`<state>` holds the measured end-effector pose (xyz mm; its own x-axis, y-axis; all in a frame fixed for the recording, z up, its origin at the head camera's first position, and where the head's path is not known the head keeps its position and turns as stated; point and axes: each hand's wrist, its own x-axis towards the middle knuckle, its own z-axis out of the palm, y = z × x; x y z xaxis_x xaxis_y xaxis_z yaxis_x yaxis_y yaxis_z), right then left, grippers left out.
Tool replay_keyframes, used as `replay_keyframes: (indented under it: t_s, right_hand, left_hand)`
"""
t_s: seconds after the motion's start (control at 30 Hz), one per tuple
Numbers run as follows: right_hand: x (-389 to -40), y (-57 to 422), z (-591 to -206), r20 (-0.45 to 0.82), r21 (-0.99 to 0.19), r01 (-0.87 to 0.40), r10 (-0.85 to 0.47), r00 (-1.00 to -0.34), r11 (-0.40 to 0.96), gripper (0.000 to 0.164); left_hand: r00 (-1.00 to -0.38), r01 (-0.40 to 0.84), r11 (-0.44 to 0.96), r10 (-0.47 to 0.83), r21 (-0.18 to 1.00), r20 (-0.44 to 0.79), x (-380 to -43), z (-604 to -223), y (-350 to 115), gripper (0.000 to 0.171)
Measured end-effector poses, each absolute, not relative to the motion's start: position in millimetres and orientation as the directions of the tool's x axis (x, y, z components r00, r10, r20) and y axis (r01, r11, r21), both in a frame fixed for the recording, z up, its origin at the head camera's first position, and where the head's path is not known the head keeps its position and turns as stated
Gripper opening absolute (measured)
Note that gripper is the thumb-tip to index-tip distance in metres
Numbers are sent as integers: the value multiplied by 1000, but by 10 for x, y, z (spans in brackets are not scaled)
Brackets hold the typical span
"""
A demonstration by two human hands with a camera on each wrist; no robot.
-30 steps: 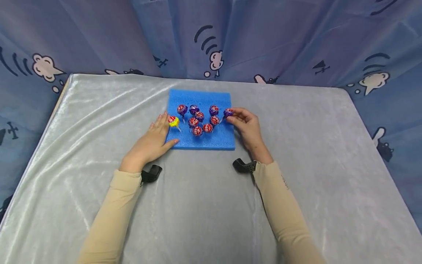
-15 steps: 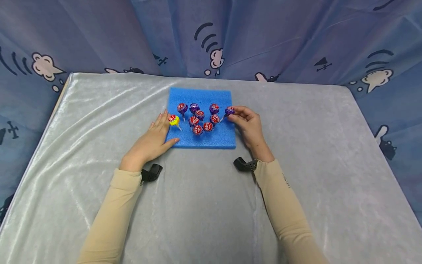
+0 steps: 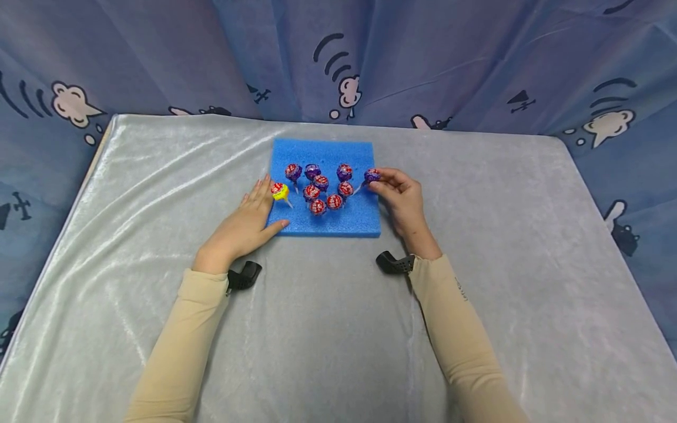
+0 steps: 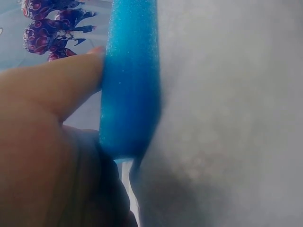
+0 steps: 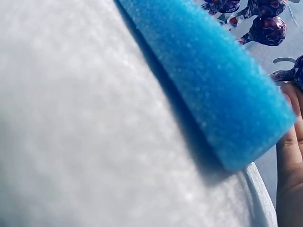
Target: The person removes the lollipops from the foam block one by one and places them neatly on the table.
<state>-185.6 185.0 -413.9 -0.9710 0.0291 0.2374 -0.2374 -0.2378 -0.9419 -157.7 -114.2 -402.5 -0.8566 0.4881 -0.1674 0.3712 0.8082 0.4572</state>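
In the head view, a blue foam block (image 3: 344,224) lies on the table with several wrapped lollipops standing in it. My right hand (image 3: 404,200) pinches a purple lollipop (image 3: 372,175) at the block's right side; its white stick slants down toward the foam, and I cannot tell whether the tip is inside. My left hand (image 3: 243,226) rests along the block's left edge, fingers extended, the thumb (image 4: 71,78) on top of the foam in the left wrist view. Beside those fingers leans a yellow lollipop (image 3: 280,191). More purple and red lollipops (image 3: 318,207) cluster in the middle.
A grey-white cloth (image 3: 328,329) covers the table. Behind it hangs a blue printed curtain (image 3: 423,59). Black wrist devices (image 3: 244,276) sit on both forearms, close to the block's front edge.
My right hand and the purple lollipop shift slightly to the right, away from the other lollipops. My left hand stays in place on the foam.
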Motion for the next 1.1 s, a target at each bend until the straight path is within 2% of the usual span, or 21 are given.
replay_keyframes:
  t_s: [0.2, 0.53, 0.8, 1.1]
  right_hand:
    - [-1856, 1850, -4132, 252, -934, -252, 34, -967, -254, 25]
    - [-1855, 1867, -4125, 270, -921, -261, 10, -963, -290, 27]
    - [-1879, 1900, -4111, 222, -907, -235, 80, -972, -350, 30]
    - [-1873, 1898, -4095, 165, -890, -192, 101, -981, -413, 25]
  left_hand:
    - [-856, 373, 807, 490, 458, -166, -1576, -4012, -1141, 80]
    - [-855, 369, 807, 490, 462, -172, -1580, -4005, -1137, 80]
    - [-855, 363, 807, 487, 466, -179, -1584, -4004, -1140, 81]
    - [-855, 362, 811, 486, 459, -185, -1579, -4021, -1149, 81]
